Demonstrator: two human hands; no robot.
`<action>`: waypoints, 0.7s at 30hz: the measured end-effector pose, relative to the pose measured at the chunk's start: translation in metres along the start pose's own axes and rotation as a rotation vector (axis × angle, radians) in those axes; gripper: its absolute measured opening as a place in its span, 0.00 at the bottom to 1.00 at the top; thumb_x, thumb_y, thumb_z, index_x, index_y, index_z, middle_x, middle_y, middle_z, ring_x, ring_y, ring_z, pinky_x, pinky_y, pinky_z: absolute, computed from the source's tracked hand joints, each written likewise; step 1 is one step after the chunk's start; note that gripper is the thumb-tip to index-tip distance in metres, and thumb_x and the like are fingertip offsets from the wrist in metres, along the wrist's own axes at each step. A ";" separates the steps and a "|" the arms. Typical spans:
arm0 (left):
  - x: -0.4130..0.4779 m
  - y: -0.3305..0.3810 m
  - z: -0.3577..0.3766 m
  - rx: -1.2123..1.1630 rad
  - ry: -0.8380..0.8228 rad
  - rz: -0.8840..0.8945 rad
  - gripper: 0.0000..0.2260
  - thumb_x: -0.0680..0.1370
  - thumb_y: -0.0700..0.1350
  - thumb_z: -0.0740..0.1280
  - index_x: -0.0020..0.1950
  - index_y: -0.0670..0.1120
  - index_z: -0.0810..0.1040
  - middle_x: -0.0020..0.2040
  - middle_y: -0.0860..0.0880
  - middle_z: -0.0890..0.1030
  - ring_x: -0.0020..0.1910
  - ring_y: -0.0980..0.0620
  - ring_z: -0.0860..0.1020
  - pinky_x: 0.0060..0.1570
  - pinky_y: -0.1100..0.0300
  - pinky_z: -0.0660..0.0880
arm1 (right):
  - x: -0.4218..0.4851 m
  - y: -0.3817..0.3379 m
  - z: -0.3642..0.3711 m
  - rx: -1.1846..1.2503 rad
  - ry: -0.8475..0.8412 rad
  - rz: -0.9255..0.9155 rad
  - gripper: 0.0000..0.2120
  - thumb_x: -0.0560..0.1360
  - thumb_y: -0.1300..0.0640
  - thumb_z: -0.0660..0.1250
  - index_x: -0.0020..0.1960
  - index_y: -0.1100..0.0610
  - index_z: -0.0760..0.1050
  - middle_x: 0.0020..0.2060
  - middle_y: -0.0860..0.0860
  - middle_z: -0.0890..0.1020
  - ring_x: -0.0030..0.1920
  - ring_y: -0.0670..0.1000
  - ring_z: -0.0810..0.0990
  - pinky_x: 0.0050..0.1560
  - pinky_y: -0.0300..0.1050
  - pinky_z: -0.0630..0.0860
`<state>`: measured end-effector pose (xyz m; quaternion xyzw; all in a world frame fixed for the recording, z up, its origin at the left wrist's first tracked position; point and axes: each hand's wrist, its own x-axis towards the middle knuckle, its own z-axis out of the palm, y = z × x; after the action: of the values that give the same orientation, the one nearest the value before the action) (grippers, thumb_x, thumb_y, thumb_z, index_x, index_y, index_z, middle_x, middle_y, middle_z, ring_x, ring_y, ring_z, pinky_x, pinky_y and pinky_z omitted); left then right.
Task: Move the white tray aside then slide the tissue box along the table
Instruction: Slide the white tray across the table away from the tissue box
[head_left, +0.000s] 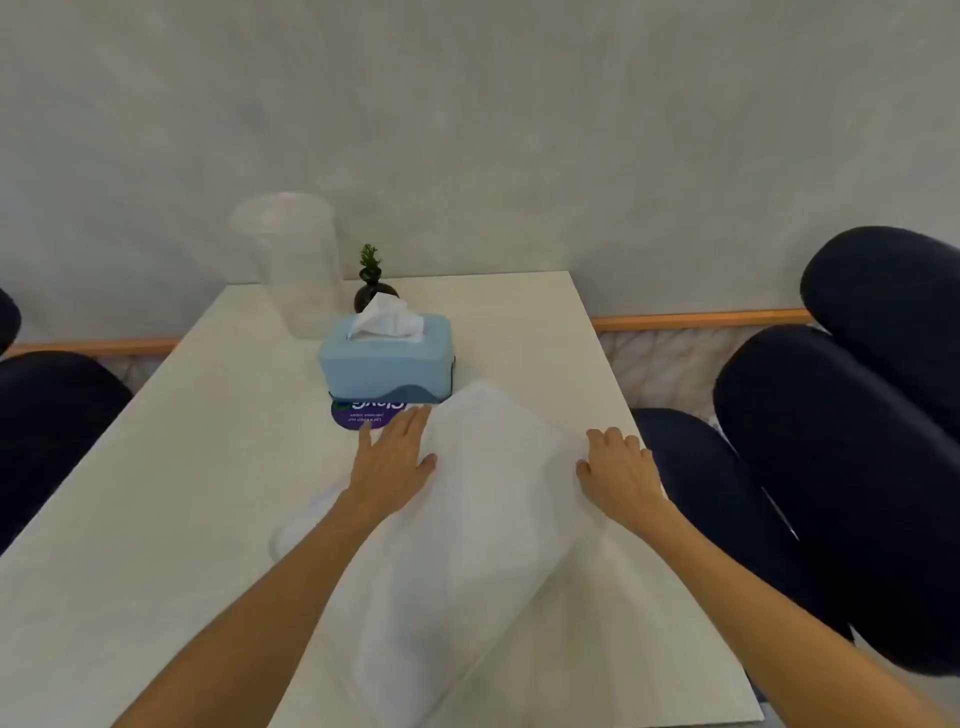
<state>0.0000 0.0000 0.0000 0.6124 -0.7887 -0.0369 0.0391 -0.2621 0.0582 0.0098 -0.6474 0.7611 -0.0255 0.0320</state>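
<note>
Resting state: the white tray is seen blurred, lying at an angle on the table.
Left hand: laid flat, fingers spread, on the tray's left edge.
Right hand: fingers curled over the tray's right edge.
Tissue box: placed upright just beyond the tray, on a purple coaster.
Dark vase: located behind the box.
Clear container: located at the far left.
</note>
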 end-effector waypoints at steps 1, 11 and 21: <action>-0.002 -0.003 0.002 0.006 -0.028 -0.037 0.29 0.80 0.53 0.58 0.78 0.47 0.53 0.78 0.49 0.60 0.77 0.50 0.59 0.74 0.43 0.53 | -0.002 0.001 0.003 0.019 -0.014 0.047 0.17 0.78 0.54 0.56 0.64 0.61 0.68 0.59 0.58 0.75 0.57 0.59 0.75 0.56 0.52 0.73; -0.006 -0.030 0.022 -0.093 -0.052 -0.228 0.21 0.81 0.49 0.57 0.72 0.41 0.65 0.67 0.42 0.72 0.63 0.43 0.73 0.60 0.49 0.72 | 0.002 0.008 0.022 0.321 -0.013 0.204 0.17 0.76 0.69 0.60 0.64 0.64 0.66 0.59 0.62 0.71 0.53 0.60 0.75 0.52 0.51 0.77; -0.006 -0.022 0.023 0.007 0.020 -0.290 0.15 0.81 0.45 0.58 0.65 0.40 0.69 0.61 0.41 0.75 0.58 0.43 0.74 0.49 0.50 0.77 | -0.043 -0.020 0.008 0.799 -0.034 0.365 0.25 0.77 0.67 0.60 0.71 0.66 0.57 0.66 0.63 0.66 0.61 0.59 0.70 0.59 0.46 0.69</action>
<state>0.0207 0.0002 -0.0250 0.7206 -0.6915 -0.0336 0.0390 -0.2346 0.0975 0.0044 -0.4394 0.7927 -0.3011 0.2966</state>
